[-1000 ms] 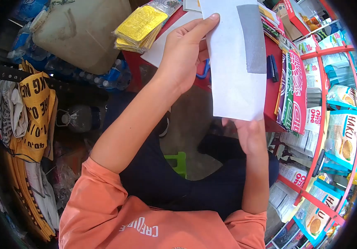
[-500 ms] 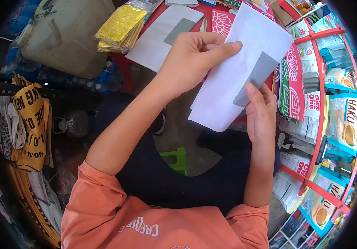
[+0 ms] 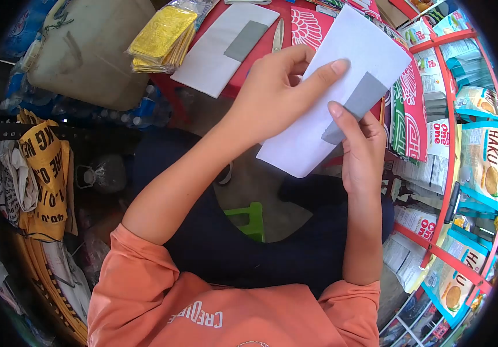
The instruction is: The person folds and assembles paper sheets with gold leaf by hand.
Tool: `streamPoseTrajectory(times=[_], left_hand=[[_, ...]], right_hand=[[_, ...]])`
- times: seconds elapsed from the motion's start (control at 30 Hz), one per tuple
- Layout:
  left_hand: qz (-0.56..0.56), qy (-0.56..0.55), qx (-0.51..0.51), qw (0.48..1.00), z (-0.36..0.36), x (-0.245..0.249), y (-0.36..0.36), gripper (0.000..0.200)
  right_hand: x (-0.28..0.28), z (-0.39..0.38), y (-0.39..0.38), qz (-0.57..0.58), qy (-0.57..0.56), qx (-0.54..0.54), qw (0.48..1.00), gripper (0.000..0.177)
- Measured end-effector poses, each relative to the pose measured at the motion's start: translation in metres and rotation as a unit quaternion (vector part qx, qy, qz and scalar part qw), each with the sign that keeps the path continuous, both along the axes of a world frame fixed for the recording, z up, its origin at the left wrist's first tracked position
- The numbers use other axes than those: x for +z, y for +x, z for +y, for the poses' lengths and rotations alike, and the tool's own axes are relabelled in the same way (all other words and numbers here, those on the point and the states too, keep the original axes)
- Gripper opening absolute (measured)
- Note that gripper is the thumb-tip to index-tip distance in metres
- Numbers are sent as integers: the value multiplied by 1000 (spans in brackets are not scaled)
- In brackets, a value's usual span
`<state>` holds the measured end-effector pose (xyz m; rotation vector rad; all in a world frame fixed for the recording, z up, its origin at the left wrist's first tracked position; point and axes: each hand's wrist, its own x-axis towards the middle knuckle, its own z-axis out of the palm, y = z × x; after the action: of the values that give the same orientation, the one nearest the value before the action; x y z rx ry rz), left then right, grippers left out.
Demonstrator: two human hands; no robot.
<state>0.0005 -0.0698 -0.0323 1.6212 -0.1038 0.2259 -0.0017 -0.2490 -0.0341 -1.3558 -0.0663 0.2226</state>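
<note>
A folded white paper (image 3: pixel 295 150) with a grey tape-like strip (image 3: pixel 367 92) is held tilted above my lap. My left hand (image 3: pixel 289 89) is closed on its upper left side, thumb lying on the front face and fingers partly behind. Lower right, my right hand (image 3: pixel 361 141) pinches the edge by the strip, thumb in front; most of its fingers are hidden behind the paper. On the red table (image 3: pixel 234 84) lies a similar white paper (image 3: pixel 202 66) with its own grey strip (image 3: pixel 246 40). A pointed metal blade, perhaps scissors (image 3: pixel 278 34), shows beside my left hand.
Plastic-wrapped yellow packs (image 3: pixel 165 34) are stacked at the table's left corner. A large jerrycan (image 3: pixel 89 55) stands farther left. Pink patterned packaging (image 3: pixel 414 115) and a red rack (image 3: pixel 451 179) of snack packs border the right. A green stool (image 3: pixel 253 222) shows between my legs.
My right thumb has slid up and left over the paper, near the strip's edge. My left hand has shifted slightly, its thumb farther onto the paper. The paper's lower end has moved slightly left.
</note>
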Motion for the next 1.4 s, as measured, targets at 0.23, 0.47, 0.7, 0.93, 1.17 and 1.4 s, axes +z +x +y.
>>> streamPoseTrajectory(times=[0.23, 0.47, 0.7, 0.93, 1.17, 1.4], left_hand=[[-30, 93, 66, 993, -4, 3, -6, 44], [-54, 154, 92, 982, -6, 1, -6, 44], [-76, 173, 113, 976, -4, 0, -3, 42], [-72, 179, 131, 972, 4, 5, -2, 44], [-106, 185, 157, 964, 4, 5, 1, 47], [-113, 167, 154, 967, 4, 2, 2, 47]], right_hand=[[-1, 5, -2, -9, 4, -13, 1000, 29], [-2, 4, -2, -4, 13, -14, 1000, 29], [1, 4, -2, 7, 13, -27, 1000, 27], [-6, -6, 6, 3, 0, -32, 999, 21], [-2, -10, 8, 2, 10, -37, 999, 18], [-4, -11, 11, 7, 11, -21, 1000, 18]])
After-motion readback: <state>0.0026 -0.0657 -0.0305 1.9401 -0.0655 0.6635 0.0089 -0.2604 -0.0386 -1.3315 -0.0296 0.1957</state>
